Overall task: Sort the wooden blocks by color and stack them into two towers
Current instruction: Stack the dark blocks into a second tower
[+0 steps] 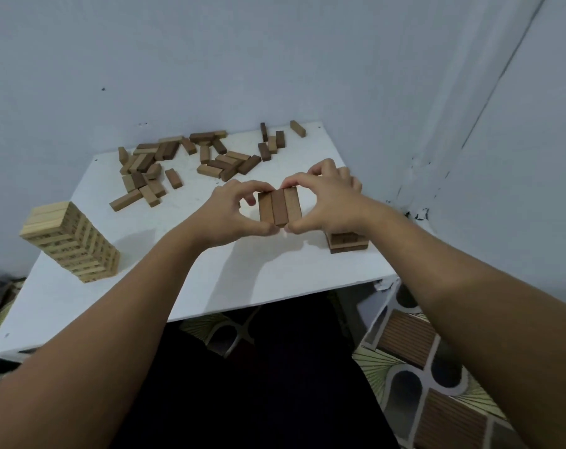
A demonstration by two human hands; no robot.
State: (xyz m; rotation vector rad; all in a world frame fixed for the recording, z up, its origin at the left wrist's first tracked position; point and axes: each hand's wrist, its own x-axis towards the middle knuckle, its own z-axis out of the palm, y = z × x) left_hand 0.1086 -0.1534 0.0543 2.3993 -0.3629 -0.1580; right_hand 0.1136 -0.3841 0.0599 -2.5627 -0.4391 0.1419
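Note:
Three dark brown blocks (280, 206) lie side by side as one flat row, held above the white table (190, 286). My left hand (233, 212) pinches the row from its left side, thumb near and fingers far. My right hand (327, 199) pinches it from the right the same way. A tall tower of light blocks (72, 241) stands at the table's left. A low stack of dark blocks (348, 244) sits at the right, partly hidden behind my right wrist. Several loose light and dark blocks (184, 160) lie scattered at the back.
The table fits into a corner, with pale walls (275, 59) behind and to the right. A few more loose blocks (271, 142) lie at the back right. Patterned floor (430, 367) shows below the table's near edge.

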